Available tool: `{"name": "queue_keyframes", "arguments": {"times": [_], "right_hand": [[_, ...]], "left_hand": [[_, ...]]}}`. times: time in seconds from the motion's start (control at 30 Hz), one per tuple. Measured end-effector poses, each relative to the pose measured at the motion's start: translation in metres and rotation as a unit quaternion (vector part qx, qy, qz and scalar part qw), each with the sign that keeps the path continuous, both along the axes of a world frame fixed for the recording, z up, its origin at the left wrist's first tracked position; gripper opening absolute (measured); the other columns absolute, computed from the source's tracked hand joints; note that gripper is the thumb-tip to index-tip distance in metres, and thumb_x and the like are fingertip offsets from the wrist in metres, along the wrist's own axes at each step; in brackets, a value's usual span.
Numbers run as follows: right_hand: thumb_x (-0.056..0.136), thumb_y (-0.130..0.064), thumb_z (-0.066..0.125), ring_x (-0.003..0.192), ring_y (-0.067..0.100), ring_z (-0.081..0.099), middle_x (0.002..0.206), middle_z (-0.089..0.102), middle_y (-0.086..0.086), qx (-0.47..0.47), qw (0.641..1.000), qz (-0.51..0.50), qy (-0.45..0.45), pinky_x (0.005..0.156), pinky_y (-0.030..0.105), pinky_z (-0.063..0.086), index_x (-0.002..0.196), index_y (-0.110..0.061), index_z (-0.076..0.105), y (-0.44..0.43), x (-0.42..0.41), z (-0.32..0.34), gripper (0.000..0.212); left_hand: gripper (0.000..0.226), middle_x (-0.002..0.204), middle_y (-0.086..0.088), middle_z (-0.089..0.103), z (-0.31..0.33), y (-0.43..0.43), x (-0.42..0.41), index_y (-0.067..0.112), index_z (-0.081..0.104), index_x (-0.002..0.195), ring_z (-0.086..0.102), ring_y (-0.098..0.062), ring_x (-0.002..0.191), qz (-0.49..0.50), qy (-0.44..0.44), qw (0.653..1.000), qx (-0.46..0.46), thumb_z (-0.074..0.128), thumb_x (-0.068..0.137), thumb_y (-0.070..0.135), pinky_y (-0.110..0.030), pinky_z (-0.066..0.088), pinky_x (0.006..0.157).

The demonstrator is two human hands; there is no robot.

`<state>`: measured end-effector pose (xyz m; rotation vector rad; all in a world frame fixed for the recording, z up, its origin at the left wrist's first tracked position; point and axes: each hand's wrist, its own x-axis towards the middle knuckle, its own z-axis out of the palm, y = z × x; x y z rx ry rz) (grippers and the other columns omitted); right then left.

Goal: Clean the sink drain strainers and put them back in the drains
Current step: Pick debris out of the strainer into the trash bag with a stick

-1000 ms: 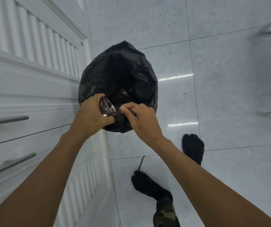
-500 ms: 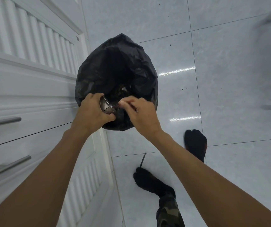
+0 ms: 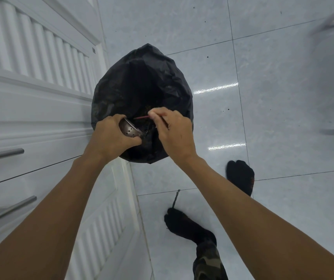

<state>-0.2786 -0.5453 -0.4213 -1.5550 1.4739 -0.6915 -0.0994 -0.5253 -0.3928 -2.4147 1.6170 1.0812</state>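
Drawn back since before, the right hand (image 3: 175, 131) is held over one black bin bag (image 3: 142, 77). One perforated steel strainer (image 3: 128, 131) is gripped, tilted, by the left hand (image 3: 109, 137) above it; one red stick (image 3: 142, 117) is pinched in right-hand fingers (image 3: 155, 114).

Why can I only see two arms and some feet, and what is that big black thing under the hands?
There is no machine here. A person wears a camera on their head, so you look down just as they do, and the arms are their own. The left hand grips a small metal sink strainer with little holes in it. The right hand pinches a thin reddish stick that points toward the strainer. Under both hands is an open black rubbish bag, standing on the shiny tiled floor. White cupboards are on the left. The feet wear black socks.
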Motion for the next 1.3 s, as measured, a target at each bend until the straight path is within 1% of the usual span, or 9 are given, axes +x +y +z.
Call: {"name": "queue_keyframes", "arguments": {"times": [0.1,0.23,0.33,0.6,0.7,0.87,1.0,1.1,1.3], "right_hand": [[0.100,-0.022,0.061,0.088,0.012,0.069,0.100,0.076,-0.001,0.001,0.997,0.080,-0.001,0.088,0.027,0.058,0.110,-0.015,0.075,0.007,0.000,0.001,0.019],[0.102,-0.025,0.060,0.089,0.012,0.067,0.102,0.076,-0.003,0.007,1.000,-0.007,0.011,0.087,0.028,0.058,0.113,-0.016,0.074,0.004,-0.010,-0.003,0.020],[0.101,-0.025,0.059,0.089,0.012,0.068,0.101,0.076,-0.003,0.015,0.997,0.082,0.003,0.089,0.030,0.059,0.111,-0.017,0.074,0.010,-0.008,0.001,0.019],[0.102,-0.026,0.059,0.089,0.013,0.067,0.101,0.075,-0.002,0.023,0.997,0.063,0.022,0.087,0.032,0.059,0.113,-0.017,0.074,0.012,-0.013,0.002,0.021],[0.102,-0.026,0.058,0.090,0.013,0.068,0.102,0.075,-0.003,0.024,0.999,-0.032,0.026,0.086,0.027,0.058,0.114,-0.016,0.074,0.008,-0.019,-0.001,0.021],[0.101,-0.021,0.061,0.084,0.017,0.069,0.097,0.076,-0.001,-0.011,0.998,0.043,0.041,0.080,0.033,0.061,0.109,-0.015,0.074,0.015,-0.015,0.002,0.017],[0.104,-0.029,0.056,0.092,0.015,0.068,0.105,0.075,-0.001,0.023,0.997,-0.039,0.064,0.089,0.018,0.052,0.117,-0.017,0.073,0.010,-0.023,-0.001,0.025],[0.104,-0.032,0.054,0.095,0.016,0.068,0.108,0.075,-0.001,0.026,0.996,0.005,0.082,0.093,0.026,0.056,0.119,-0.018,0.072,0.013,-0.022,0.001,0.028],[0.105,-0.039,0.050,0.096,0.012,0.067,0.111,0.074,-0.006,0.014,0.994,0.030,0.101,0.090,0.025,0.057,0.120,-0.023,0.071,0.008,-0.024,0.011,0.031]], "left_hand": [[0.076,0.122,-0.007,0.065,0.000,0.001,0.000,0.014,0.055,0.138,0.056,-0.017,0.099,0.000,0.009,1.000,-0.003,0.086,0.073,0.040,-0.027,0.049,0.084],[0.075,0.125,-0.005,0.065,0.000,0.003,0.001,0.018,0.056,0.137,0.059,-0.018,0.104,0.034,0.018,0.999,-0.001,0.085,0.072,0.042,-0.026,0.050,0.083],[0.076,0.126,-0.004,0.066,0.000,0.002,0.002,0.018,0.055,0.138,0.059,-0.018,0.105,0.032,0.015,0.999,-0.003,0.085,0.072,0.043,-0.025,0.049,0.083],[0.075,0.127,-0.005,0.065,0.002,0.004,-0.002,0.017,0.055,0.139,0.058,-0.018,0.106,0.020,0.019,1.000,0.004,0.084,0.075,0.041,-0.026,0.050,0.085],[0.076,0.126,-0.003,0.064,0.002,0.006,-0.002,0.018,0.055,0.139,0.058,-0.017,0.105,0.028,0.026,0.999,0.011,0.084,0.073,0.042,-0.024,0.049,0.084],[0.076,0.124,-0.001,0.064,0.002,0.007,-0.003,0.018,0.056,0.138,0.057,-0.016,0.104,0.032,0.029,0.999,0.002,0.085,0.072,0.042,-0.024,0.049,0.084],[0.079,0.121,0.004,0.057,0.002,0.010,-0.002,0.019,0.051,0.137,0.056,-0.015,0.104,0.053,0.034,0.998,-0.003,0.089,0.070,0.038,-0.014,0.044,0.073],[0.084,0.120,0.006,0.049,0.000,0.014,-0.002,0.023,0.041,0.132,0.053,-0.017,0.106,0.093,0.044,0.994,-0.026,0.092,0.067,0.028,-0.010,0.042,0.069],[0.095,0.137,-0.001,0.043,0.009,0.031,-0.020,0.019,0.037,0.146,0.045,-0.010,0.117,0.105,0.051,0.988,-0.106,0.091,0.069,0.020,-0.019,0.046,0.094]]}}
